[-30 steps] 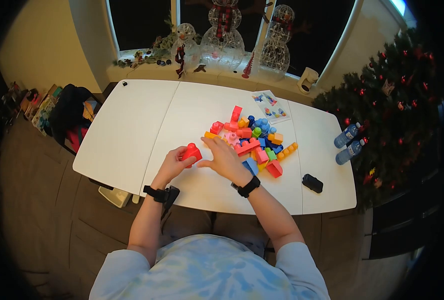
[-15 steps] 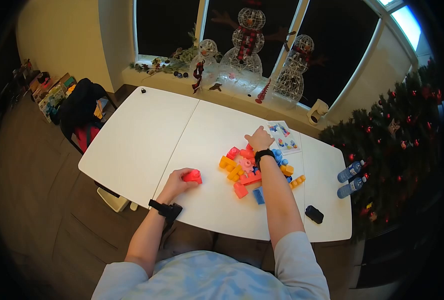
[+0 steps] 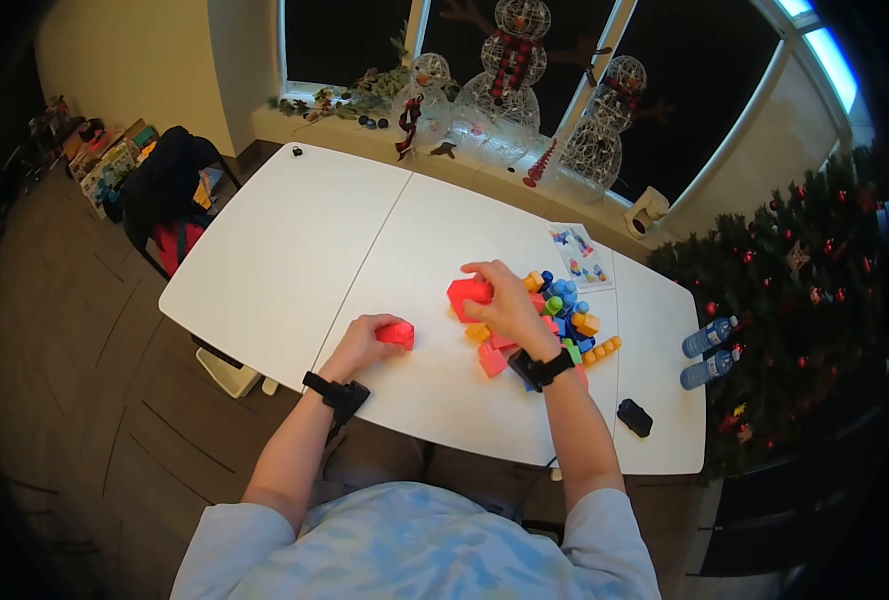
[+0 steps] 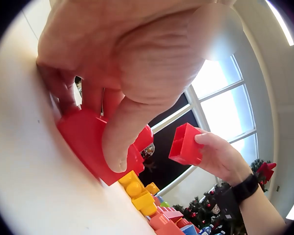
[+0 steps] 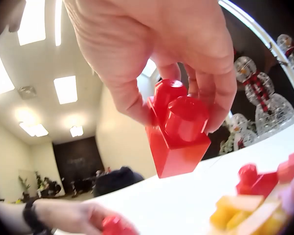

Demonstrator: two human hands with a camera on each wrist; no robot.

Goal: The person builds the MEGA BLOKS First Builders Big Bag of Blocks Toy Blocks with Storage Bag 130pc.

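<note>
My left hand (image 3: pixel 358 347) grips a red building block (image 3: pixel 397 334) low at the white table (image 3: pixel 275 250). In the left wrist view the thumb lies across this block's side, with the other fingers behind it. Another red block (image 5: pixel 178 156) hangs above the table, pinched between thumb and fingers of my right hand (image 3: pixel 510 305). Its two visible round studs face up in the right wrist view, and its hollow underside shows in the left wrist view. Beneath and beside the right hand spreads a pile of colourful blocks, including yellow blocks (image 4: pixel 137 192) and a blue block (image 3: pixel 564 288).
A printed picture sheet (image 3: pixel 582 257) lies behind the pile. Two water bottles (image 3: pixel 707 372) and a black object (image 3: pixel 635 417) are at the table's right end. Wire snowmen (image 3: pixel 505 100) line the window sill, and a decorated tree (image 3: pixel 785 300) stands right.
My right hand reached over the far part of the pile, then drew back nearer, now holding a red block. My left hand has kept its red block and brought it down close to the table.
</note>
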